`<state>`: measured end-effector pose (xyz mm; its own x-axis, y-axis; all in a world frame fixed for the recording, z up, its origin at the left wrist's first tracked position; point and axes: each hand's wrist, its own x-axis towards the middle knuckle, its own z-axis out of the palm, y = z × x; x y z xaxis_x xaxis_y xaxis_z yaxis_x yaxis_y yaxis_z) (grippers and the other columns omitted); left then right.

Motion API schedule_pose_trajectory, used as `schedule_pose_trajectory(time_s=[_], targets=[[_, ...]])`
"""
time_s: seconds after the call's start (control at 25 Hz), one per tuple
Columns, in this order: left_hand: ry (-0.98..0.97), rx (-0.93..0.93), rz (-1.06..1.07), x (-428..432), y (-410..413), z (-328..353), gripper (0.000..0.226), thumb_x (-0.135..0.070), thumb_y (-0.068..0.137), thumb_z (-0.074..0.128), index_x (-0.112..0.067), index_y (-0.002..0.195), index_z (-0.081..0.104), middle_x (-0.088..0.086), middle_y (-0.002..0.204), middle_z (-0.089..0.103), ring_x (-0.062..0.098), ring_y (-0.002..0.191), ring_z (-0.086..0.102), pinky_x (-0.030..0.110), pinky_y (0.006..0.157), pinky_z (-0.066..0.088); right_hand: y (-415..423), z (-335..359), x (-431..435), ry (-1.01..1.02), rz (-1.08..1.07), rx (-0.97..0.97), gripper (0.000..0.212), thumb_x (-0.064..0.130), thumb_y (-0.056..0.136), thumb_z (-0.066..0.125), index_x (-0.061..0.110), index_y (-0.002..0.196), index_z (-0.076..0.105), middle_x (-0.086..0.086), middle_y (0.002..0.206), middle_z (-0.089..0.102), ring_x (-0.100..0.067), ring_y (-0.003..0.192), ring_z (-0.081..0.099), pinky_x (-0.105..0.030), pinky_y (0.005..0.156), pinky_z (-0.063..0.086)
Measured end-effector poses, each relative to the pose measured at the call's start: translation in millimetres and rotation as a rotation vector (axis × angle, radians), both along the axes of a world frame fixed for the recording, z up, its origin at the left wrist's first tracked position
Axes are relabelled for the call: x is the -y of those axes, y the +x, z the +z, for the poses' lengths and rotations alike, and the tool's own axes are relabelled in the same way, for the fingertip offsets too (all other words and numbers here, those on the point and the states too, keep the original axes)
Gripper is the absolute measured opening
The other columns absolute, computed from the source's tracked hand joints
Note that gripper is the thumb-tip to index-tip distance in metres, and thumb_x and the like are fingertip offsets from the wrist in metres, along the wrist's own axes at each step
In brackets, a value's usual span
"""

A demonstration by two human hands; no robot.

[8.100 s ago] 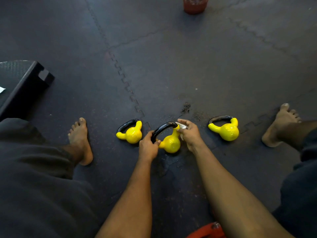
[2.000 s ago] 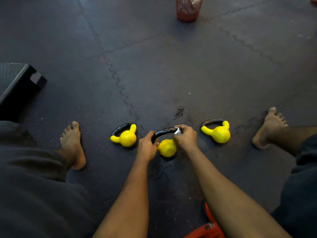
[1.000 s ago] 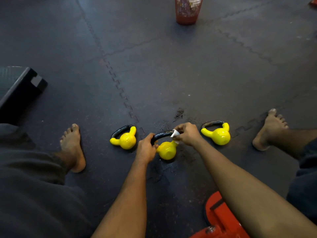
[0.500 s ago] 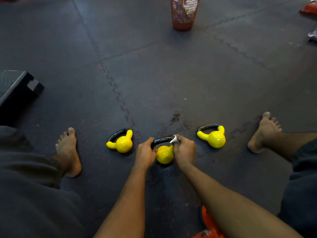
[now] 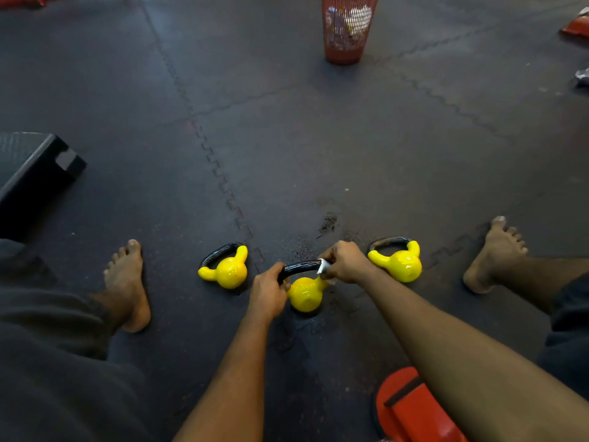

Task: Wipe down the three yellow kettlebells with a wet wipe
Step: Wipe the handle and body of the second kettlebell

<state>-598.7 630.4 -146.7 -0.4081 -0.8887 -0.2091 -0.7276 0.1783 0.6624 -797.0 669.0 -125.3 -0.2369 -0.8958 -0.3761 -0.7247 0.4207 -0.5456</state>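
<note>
Nearest the camera, a red plastic object [image 5: 414,409] lies on the floor under the right forearm, cut off by the bottom edge. Dark clothing fills the lower left and the right edge.

Both forearms reach forward to the middle kettlebell [image 5: 304,295], yellow body on the floor mat [image 5: 287,154], between the feet. Left hand [image 5: 267,291]: fingers curled round the left end of its black handle [image 5: 299,267], gripping it. Right hand [image 5: 345,263]: fingers closed, pinching a white wet wipe [image 5: 323,266] against the right end of that handle, where it meets the yellow horn.

Left kettlebell [image 5: 228,271] stands just beside the left hand, not touched. Right kettlebell [image 5: 400,264] stands just beside the right wrist; can't tell if they touch. All three are in a row.

Bare left foot [image 5: 127,288] and bare right foot [image 5: 494,256] are planted wide, outside the row.

A dark scuffed patch [image 5: 328,221] marks the mat just beyond the middle kettlebell. A black box [image 5: 35,173] sits at the left edge. Interlocking mat seams run across the floor.

Far back, a red mesh bin [image 5: 347,27] holds crumpled white stuff. Red items show at the top corners, too cropped to name.
</note>
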Motion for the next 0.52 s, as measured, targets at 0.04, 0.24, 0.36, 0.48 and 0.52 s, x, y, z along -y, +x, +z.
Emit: schedule_pose_trajectory(time_s=[0.04,0.24,0.36,0.48,0.52], targets=[[-0.002,0.002,-0.003,0.5,-1.0,0.2,0.031,-0.008,0.082,0.067,-0.015,0.112,0.060,0.014,0.100,0.069,0.031,0.095,0.063,0.035,0.080,0.051,6.5,-7.0,-3.8,-0.098,-0.082,-0.003,0.016,0.018,0.075,0.074,0.019,0.090,0.079,-0.006,0.072,0.069,-0.015,0.074,0.064,-0.025,0.062,0.043],[-0.025,0.011,-0.027,-2.5,-4.2,2.4,0.030,-0.010,0.081,0.068,-0.017,0.110,0.061,0.012,0.098,0.068,0.029,0.093,0.062,0.033,0.078,0.049,55.1,-35.3,-38.0,-0.507,-0.465,-0.065,0.023,0.008,0.080,0.059,0.021,0.093,0.073,-0.005,0.084,0.073,-0.024,0.078,0.065,-0.035,0.069,0.052],[-0.015,-0.015,-0.013,-4.4,-1.6,1.0,0.030,-0.009,0.080,0.069,-0.016,0.109,0.062,0.011,0.098,0.070,0.028,0.093,0.063,0.032,0.077,0.049,60.3,-31.8,-40.4,-0.616,-0.434,-0.107,0.031,-0.001,0.075,0.061,0.016,0.098,0.074,-0.004,0.093,0.074,-0.024,0.087,0.065,-0.031,0.078,0.050],[0.009,-0.018,0.025,-2.4,-0.4,1.1,0.033,-0.008,0.081,0.068,-0.014,0.113,0.061,0.011,0.100,0.070,0.028,0.094,0.063,0.032,0.078,0.048,51.1,-26.5,-22.4,-0.458,-0.398,-0.011,0.035,0.000,0.075,0.061,0.020,0.100,0.076,-0.004,0.092,0.075,-0.023,0.089,0.067,-0.024,0.076,0.045],[0.014,-0.014,0.034,-1.3,0.3,0.9,0.032,-0.008,0.082,0.067,-0.014,0.113,0.061,0.012,0.100,0.069,0.029,0.094,0.063,0.032,0.078,0.048,45.8,-21.9,-12.6,-0.350,-0.363,-0.006,0.034,0.004,0.077,0.062,0.023,0.100,0.077,-0.005,0.093,0.075,-0.024,0.091,0.067,-0.025,0.076,0.046]])
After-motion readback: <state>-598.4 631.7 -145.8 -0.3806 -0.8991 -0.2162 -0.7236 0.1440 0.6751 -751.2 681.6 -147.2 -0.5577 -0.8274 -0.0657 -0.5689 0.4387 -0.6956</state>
